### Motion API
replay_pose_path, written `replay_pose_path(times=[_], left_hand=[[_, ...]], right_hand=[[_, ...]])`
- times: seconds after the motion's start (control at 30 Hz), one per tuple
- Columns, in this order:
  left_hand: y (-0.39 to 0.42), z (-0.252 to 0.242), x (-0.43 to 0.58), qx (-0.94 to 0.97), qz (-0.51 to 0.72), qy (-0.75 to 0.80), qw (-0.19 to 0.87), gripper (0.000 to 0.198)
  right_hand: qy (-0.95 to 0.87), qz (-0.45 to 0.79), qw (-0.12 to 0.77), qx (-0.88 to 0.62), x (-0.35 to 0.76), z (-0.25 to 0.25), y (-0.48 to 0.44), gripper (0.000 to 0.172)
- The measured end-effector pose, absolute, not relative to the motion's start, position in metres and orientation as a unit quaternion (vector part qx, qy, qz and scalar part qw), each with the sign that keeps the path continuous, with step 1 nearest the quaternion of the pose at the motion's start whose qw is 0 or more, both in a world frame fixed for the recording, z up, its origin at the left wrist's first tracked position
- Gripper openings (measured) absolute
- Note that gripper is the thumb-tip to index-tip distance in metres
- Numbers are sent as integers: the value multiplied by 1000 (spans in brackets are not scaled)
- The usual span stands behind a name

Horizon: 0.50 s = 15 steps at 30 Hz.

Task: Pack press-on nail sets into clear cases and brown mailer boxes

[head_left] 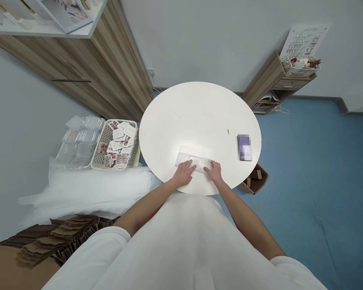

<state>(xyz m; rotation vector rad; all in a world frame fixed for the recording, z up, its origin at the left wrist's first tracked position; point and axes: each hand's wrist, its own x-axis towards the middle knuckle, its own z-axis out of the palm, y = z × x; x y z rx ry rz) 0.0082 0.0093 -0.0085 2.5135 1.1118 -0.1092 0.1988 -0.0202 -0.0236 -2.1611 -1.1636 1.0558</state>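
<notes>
On the white table in front of me lies a thin white sheet (199,162), folded over and looking like soft foam wrap. Its far part is flat, while the nearer part bulges slightly; whether anything is inside is hidden. My left hand (183,174) rests on the left part of the sheet, fingers spread and stretched over it. At the right end, my right hand (214,172) has its fingers bent over the edge and its thumb pressed on the near side.
The round table (196,108) carries a blurred purple phone-sized item (244,147) at right. To the left stand a basket of printed cards (94,163), clear plastic boxes (84,151) and stacked white sheets (99,187). An open cardboard box (263,183) sits below the table's right edge.
</notes>
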Motion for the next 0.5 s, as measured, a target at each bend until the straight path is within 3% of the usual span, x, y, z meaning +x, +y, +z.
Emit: replay_pose_path(times=[0.27,0.5], left_hand=[[7,-14,4,901,-55,390,180,65],[10,-15,2,896,-43,392,204,64]], right_hand=[[-354,448,325,-754,186,-16,-24,55],[-255,480,366,-755,193,-16,-23,84]])
